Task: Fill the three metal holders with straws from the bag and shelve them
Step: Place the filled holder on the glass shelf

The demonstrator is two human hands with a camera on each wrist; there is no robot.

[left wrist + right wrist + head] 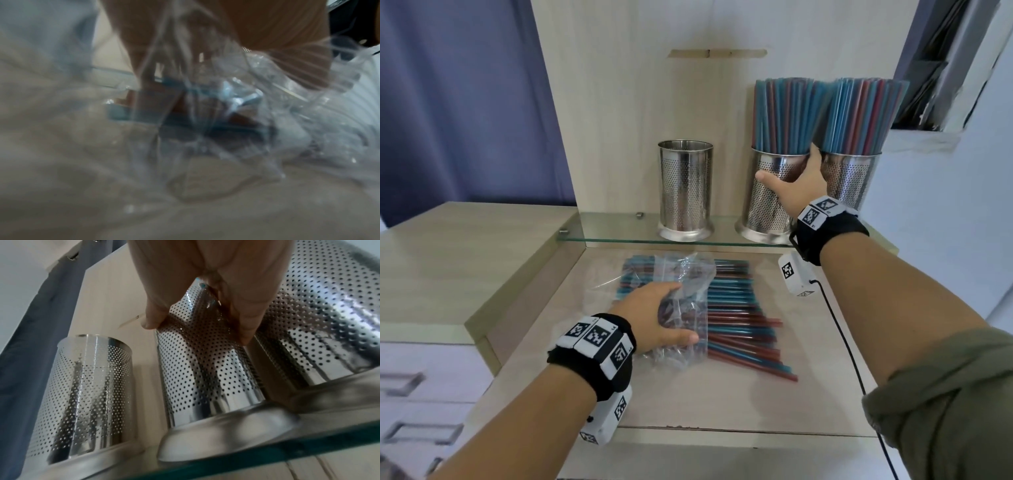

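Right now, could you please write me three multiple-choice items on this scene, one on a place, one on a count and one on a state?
1. Where do the perforated metal holders stand?
A. on the glass shelf
B. on the wooden counter
C. in a drawer

2. How many holders hold straws?
A. none
B. two
C. three

3. What is the right hand doing?
A. resting flat on the counter
B. pinching one straw
C. gripping the middle holder

Key:
1 A, all three holders stand on the glass shelf.
2 B, the middle holder and the right holder are full of blue and red straws, while the left holder is empty.
3 C, the right hand wraps the middle holder's wall, while the left hand holds the clear plastic bag on the loose straws.
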